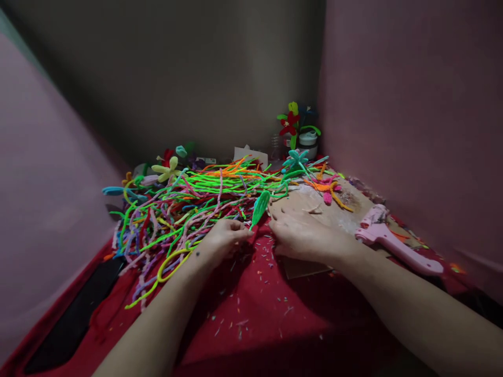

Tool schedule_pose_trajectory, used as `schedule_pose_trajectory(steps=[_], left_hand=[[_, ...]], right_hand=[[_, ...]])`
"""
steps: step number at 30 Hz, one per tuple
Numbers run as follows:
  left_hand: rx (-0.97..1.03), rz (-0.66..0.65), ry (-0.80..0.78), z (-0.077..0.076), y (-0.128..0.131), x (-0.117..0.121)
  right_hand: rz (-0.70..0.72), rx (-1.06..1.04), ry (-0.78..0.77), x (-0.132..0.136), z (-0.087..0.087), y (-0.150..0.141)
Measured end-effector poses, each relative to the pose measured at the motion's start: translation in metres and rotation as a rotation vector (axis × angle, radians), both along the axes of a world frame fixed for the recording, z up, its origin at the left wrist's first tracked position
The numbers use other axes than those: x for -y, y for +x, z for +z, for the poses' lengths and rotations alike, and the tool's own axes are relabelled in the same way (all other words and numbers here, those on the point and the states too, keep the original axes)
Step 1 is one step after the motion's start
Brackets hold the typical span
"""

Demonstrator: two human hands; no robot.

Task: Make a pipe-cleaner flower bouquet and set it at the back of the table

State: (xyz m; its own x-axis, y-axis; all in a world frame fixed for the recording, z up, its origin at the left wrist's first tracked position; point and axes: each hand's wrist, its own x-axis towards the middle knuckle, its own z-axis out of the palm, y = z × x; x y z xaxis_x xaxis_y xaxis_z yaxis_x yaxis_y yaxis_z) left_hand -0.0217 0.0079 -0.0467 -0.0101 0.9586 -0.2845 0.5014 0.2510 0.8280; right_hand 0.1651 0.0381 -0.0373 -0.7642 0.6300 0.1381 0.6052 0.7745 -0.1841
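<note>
A green leaf shape made of fuzzy pipe cleaner [260,208] stands tilted between my hands. My left hand [223,236] pinches its thin lower end between thumb and fingers. Just right of the leaf, my right hand [296,234] is low over the near left edge of a cardboard sheet [288,200]. Its fingers are curled, and what they hold, if anything, is hidden. Beyond and left of my left hand spreads a large heap of loose pipe cleaners [212,183] in green, orange, pink and purple.
A pink glue gun [396,246] lies right of my right hand. Pipe-cleaner flowers, one teal [296,159] and one pale yellow [168,170], rest around the heap. A white-lidded jar [308,142] stands at the back. A black flat object [76,317] lies left; fuzz litters the red cloth [251,309].
</note>
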Motion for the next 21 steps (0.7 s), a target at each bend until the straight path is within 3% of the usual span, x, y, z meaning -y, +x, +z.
schedule_pose_trajectory(steps=[4,6,8,11,13,17,21], left_hand=[[0.492,0.047,-0.043,0.009,-0.005,0.005],[0.638,0.047,-0.014,0.011,-0.005,0.007],[0.709,0.074,0.045,0.013,-0.002,0.008],[0.696,0.136,0.17,0.014,0.005,0.011],[0.658,0.135,0.214,0.014,0.008,0.012],[0.612,0.111,0.262,0.013,0.01,0.015],[0.713,0.084,0.231,0.012,0.005,0.014]], right_hand=[[-0.013,-0.116,0.083,0.002,0.004,-0.004],[-0.045,-0.229,0.011,0.004,0.009,-0.008],[-0.05,-0.341,-0.282,0.007,0.012,-0.012],[0.023,-0.527,-0.89,0.01,0.011,-0.02],[0.035,-0.668,-1.163,0.01,0.004,-0.025],[0.019,-0.88,-1.259,0.01,-0.009,-0.032],[0.089,-0.979,-1.324,0.009,-0.011,-0.032]])
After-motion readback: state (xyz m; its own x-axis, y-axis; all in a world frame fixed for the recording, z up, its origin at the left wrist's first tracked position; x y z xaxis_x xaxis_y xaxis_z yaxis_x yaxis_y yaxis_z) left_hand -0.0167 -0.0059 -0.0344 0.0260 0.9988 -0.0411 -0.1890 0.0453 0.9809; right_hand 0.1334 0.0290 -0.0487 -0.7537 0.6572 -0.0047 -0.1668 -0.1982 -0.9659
